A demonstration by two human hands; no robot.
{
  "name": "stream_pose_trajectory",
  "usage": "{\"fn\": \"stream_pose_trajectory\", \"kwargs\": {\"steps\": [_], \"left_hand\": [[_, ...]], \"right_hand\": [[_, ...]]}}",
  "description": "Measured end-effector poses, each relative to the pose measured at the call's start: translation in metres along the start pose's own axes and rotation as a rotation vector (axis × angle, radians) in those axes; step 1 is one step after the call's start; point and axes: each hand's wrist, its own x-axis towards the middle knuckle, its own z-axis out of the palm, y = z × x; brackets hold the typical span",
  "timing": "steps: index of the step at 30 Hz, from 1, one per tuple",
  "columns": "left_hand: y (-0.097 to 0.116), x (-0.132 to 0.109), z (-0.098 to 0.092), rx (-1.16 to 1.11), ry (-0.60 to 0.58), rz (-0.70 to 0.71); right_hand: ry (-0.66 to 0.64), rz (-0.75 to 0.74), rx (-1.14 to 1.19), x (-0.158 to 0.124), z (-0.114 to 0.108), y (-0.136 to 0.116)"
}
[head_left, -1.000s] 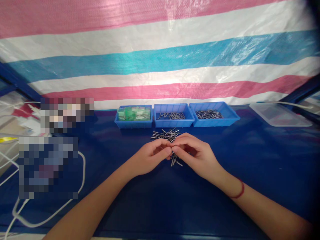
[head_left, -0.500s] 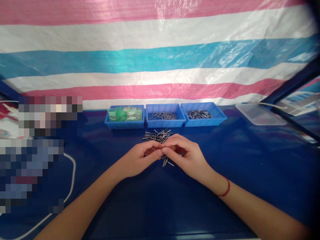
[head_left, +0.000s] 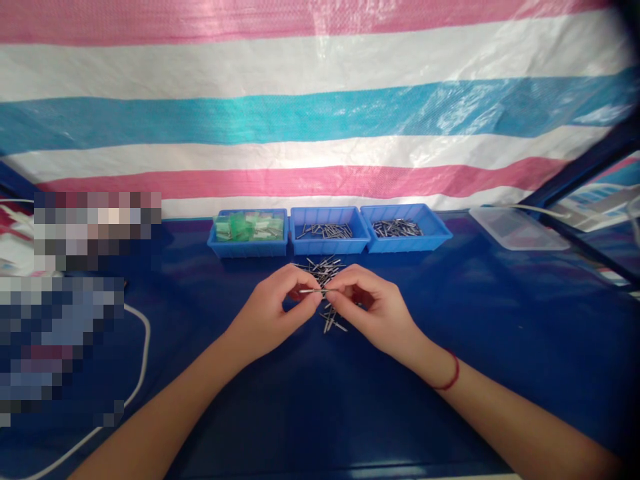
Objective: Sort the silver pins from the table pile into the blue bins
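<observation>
My left hand (head_left: pixel 273 308) and my right hand (head_left: pixel 373 308) meet fingertip to fingertip over the blue table (head_left: pixel 320 400). Between them a thin metal pin (head_left: pixel 311 291) lies level, pinched by both hands. A loose pile of metal pins (head_left: pixel 323 268) lies on the table just beyond my fingers, and a few more pins (head_left: pixel 333 323) lie under them. A red string circles my right wrist (head_left: pixel 449 380).
Three blue trays stand in a row at the back: the left tray (head_left: pixel 249 233) holds green plastic pieces, the middle tray (head_left: pixel 329 231) and right tray (head_left: pixel 405 228) hold metal pins. A clear lid (head_left: pixel 517 228) lies far right. A white cable (head_left: pixel 135 373) loops at left. Striped tarp behind.
The view has shifted to the right. My fingers have spread slightly, and a pin now shows held level between both hands.
</observation>
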Motion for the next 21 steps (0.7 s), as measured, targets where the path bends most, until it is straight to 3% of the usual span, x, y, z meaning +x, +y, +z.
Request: {"fn": "stream_pose_trajectory", "kwargs": {"steps": [6, 13, 16, 21], "left_hand": [[0.005, -0.003, 0.004, 0.11, 0.109, 0.132], [0.006, -0.004, 0.001, 0.158, 0.043, 0.044], [0.0, -0.004, 0.0, 0.237, -0.025, -0.006], [-0.02, -0.002, 0.003, 0.485, -0.065, 0.068]], "right_hand": [[-0.03, -0.009, -0.056, 0.001, 0.001, 0.0], [-0.074, 0.035, -0.054, 0.001, 0.0, -0.002], [0.078, 0.139, 0.044, 0.007, -0.007, 0.0], [0.5, 0.274, 0.359, 0.027, -0.036, 0.012]]}}
